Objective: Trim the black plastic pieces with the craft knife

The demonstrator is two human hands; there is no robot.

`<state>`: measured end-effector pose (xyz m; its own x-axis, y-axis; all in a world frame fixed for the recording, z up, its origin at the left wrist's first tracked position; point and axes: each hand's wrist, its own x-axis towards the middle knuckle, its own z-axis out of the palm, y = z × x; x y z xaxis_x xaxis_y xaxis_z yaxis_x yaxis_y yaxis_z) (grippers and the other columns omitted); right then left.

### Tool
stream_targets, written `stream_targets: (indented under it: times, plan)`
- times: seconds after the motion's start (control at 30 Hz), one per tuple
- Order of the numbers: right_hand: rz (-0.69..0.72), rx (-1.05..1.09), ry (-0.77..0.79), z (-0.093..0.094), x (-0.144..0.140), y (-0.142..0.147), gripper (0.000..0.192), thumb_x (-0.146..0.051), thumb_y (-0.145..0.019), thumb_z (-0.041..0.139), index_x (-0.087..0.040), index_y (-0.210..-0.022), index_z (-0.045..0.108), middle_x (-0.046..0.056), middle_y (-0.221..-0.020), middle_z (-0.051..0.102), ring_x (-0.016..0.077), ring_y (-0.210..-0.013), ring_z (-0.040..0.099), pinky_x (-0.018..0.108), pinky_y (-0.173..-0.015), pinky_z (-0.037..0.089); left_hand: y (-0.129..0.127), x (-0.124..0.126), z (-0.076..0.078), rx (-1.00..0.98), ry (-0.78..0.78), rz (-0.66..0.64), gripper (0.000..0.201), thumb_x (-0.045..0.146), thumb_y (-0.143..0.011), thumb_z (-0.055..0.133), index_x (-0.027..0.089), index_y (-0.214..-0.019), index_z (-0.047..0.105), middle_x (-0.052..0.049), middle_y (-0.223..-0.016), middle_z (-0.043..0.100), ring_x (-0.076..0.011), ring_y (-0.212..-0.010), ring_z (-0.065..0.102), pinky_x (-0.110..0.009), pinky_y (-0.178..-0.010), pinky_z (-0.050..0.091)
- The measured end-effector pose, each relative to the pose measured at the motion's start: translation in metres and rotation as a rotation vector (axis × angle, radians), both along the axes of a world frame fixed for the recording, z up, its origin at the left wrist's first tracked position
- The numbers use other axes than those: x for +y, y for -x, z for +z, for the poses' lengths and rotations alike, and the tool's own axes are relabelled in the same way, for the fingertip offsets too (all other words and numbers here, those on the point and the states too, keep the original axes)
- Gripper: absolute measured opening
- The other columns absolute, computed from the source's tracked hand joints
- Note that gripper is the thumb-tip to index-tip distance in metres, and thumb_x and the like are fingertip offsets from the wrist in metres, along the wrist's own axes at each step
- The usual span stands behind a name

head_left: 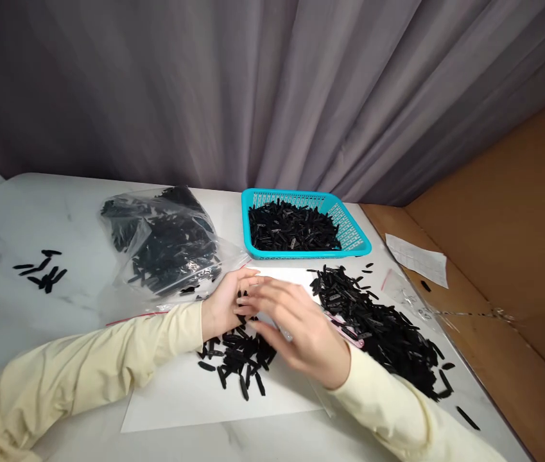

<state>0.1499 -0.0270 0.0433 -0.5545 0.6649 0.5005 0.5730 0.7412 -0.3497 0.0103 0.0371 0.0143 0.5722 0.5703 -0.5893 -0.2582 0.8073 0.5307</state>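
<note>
My left hand (224,301) and my right hand (301,330) meet over a white sheet of paper (180,398), both in cream sleeves. Under and just in front of them lies a small heap of black slim plastic pieces (236,359). The fingers of both hands curl over this heap and touch pieces at its far edge. My right hand is blurred, so what its fingers hold is unclear. A larger pile of the same black pieces (382,324) spreads to the right of my right hand.
A teal basket (356,234) with black pieces stands behind the paper. A clear plastic bag (166,240) of pieces lies at the left. A few loose pieces (43,273) sit far left. A paper slip (416,256) and brown cardboard wall (517,256) are at the right.
</note>
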Motion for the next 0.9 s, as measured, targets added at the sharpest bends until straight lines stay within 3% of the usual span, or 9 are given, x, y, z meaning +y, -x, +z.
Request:
stream_targets:
  times: [0.13, 0.3, 0.43, 0.57, 0.63, 0.67, 0.73, 0.8, 0.9]
  plan:
    - [0.053, -0.092, -0.074, -0.014, -0.011, 0.01, 0.029, -0.015, -0.088, 0.044, -0.014, -0.116, 0.052, 0.013, -0.114, 0.061, 0.0249, -0.111, 0.05, 0.041, -0.086, 0.045, 0.001, -0.003, 0.006, 0.041, -0.006, 0.057, 0.021, 0.022, -0.078, 0.043, 0.009, -0.076, 0.06, -0.002, -0.058, 0.054, -0.0089, -0.045, 0.049, -0.018, -0.043, 0.042]
    - [-0.036, -0.002, -0.049, -0.021, -0.009, 0.006, 0.026, -0.008, -0.086, 0.045, -0.015, -0.108, 0.056, 0.01, -0.105, 0.065, 0.0237, -0.103, 0.053, 0.04, -0.081, 0.048, 0.001, -0.015, 0.017, 0.054, -0.143, 0.055, 0.023, 0.012, -0.078, 0.039, 0.01, -0.066, 0.058, -0.004, -0.063, 0.055, -0.0104, -0.055, 0.053, -0.021, -0.055, 0.044]
    - [-0.015, 0.062, 0.083, -0.021, -0.018, -0.001, 0.024, -0.014, -0.086, 0.05, -0.017, -0.108, 0.055, 0.009, -0.103, 0.065, 0.0221, -0.099, 0.056, 0.039, -0.082, 0.049, 0.006, -0.025, 0.022, 0.094, -0.45, 0.066, 0.022, 0.01, -0.081, 0.042, 0.012, -0.069, 0.061, -0.002, -0.073, 0.06, -0.0123, -0.076, 0.055, -0.02, -0.076, 0.04]
    - [-0.025, 0.083, 0.146, -0.023, -0.031, -0.007, 0.024, -0.015, -0.085, 0.051, -0.018, -0.109, 0.055, 0.01, -0.103, 0.064, 0.0218, -0.098, 0.056, 0.038, -0.081, 0.051, 0.016, -0.033, 0.02, 0.25, -0.939, -0.044, 0.021, 0.009, -0.08, 0.044, 0.015, -0.086, 0.064, -0.002, -0.084, 0.063, -0.0163, -0.087, 0.055, -0.027, -0.086, 0.037]
    - [-0.043, 0.105, 0.129, -0.026, -0.037, -0.01, 0.024, -0.012, -0.086, 0.049, -0.018, -0.108, 0.055, 0.01, -0.102, 0.064, 0.0216, -0.096, 0.056, 0.037, -0.079, 0.051, 0.018, -0.036, 0.018, 0.263, -1.113, -0.089, 0.025, 0.007, -0.079, 0.045, 0.016, -0.092, 0.064, -0.004, -0.093, 0.063, -0.017, -0.094, 0.054, -0.028, -0.09, 0.035]
    - [-0.049, 0.123, 0.12, -0.027, -0.039, -0.011, 0.025, -0.011, -0.086, 0.047, -0.018, -0.108, 0.055, 0.01, -0.1, 0.064, 0.0213, -0.095, 0.057, 0.037, -0.078, 0.051, 0.017, -0.037, 0.018, 0.215, -1.112, -0.099, 0.024, 0.006, -0.077, 0.046, 0.014, -0.091, 0.064, -0.005, -0.096, 0.063, -0.0174, -0.096, 0.053, -0.028, -0.091, 0.035]
    - [-0.064, 0.174, 0.095, -0.03, -0.044, -0.014, 0.024, -0.008, -0.085, 0.046, -0.018, -0.105, 0.056, 0.009, -0.094, 0.064, 0.0202, -0.09, 0.058, 0.035, -0.074, 0.051, 0.014, -0.037, 0.02, 0.021, -0.917, -0.078, 0.018, 0.008, -0.076, 0.049, 0.011, -0.083, 0.065, -0.008, -0.09, 0.063, -0.0186, -0.089, 0.056, -0.03, -0.085, 0.041]
    - [-0.083, 0.232, 0.061, -0.033, -0.048, -0.016, 0.022, -0.005, -0.084, 0.046, -0.017, -0.1, 0.057, 0.008, -0.087, 0.064, 0.0187, -0.083, 0.058, 0.032, -0.07, 0.05, 0.009, -0.034, 0.023, -0.188, -0.586, 0.005, 0.014, 0.014, -0.075, 0.049, 0.01, -0.077, 0.062, -0.007, -0.072, 0.062, -0.0162, -0.066, 0.058, -0.028, -0.064, 0.047]
    - [-0.118, 0.28, 0.01, -0.036, -0.052, -0.02, 0.02, -0.003, -0.083, 0.046, -0.016, -0.094, 0.056, 0.007, -0.078, 0.062, 0.0168, -0.073, 0.057, 0.029, -0.063, 0.048, 0.005, -0.027, 0.027, -0.261, -0.453, 0.096, 0.015, 0.019, -0.077, 0.044, 0.013, -0.079, 0.057, 0.0, -0.056, 0.052, -0.0073, -0.042, 0.044, -0.018, -0.042, 0.038]
